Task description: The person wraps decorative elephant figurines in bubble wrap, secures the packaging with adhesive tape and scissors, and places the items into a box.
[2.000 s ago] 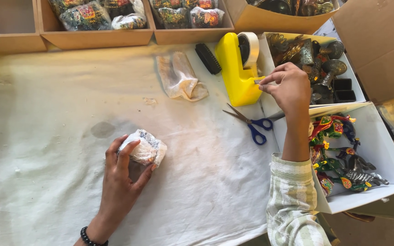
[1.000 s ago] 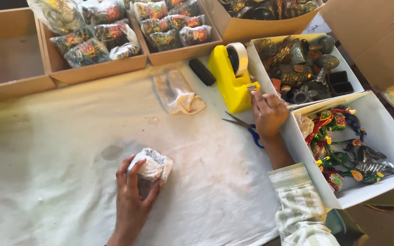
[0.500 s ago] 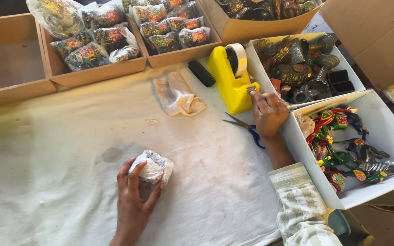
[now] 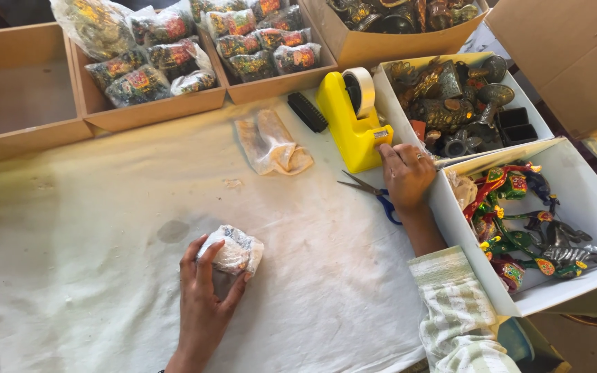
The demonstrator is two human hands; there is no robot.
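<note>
**Wrapped bundle under the left hand, right hand by the tape dispenser**

A small plastic-wrapped bundle (image 4: pixel 231 250) lies on the worktop (image 4: pixel 91 207) at lower centre of the frame, on a creased, stained off-white cloth that covers the whole surface. The left hand (image 4: pixel 205 300) comes up from the bottom edge and curls over the bundle, fingers spread across its top and thumb pressed to its right side, clasping it against the cloth.

The right hand (image 4: pixel 405 176) sits right of centre, its forearm in a pale green checked sleeve. The hand is loosely curled, knuckles up, its fingertips at the base of a yellow tape dispenser (image 4: pixel 352 124); whether it pinches anything cannot be told. Just left of the wrist, blue-handled scissors (image 4: pixel 374 193) lie on the cloth. Left of the dispenser are a black brush-like block (image 4: pixel 307 112) and a crumpled clear plastic bag (image 4: pixel 271 145).

Along the top stand brown cardboard trays: one at upper left (image 4: pixel 15 131) shows a bare floor, the next (image 4: pixel 167 110) and its neighbour hold plastic-wrapped painted pieces. At upper right a white box (image 4: pixel 409 124) holds dark metal ornaments, and below it at the right edge a second white box (image 4: pixel 471 255) holds brightly painted figurines in red, green and yellow. An open cardboard flap fills the upper right corner.
</note>
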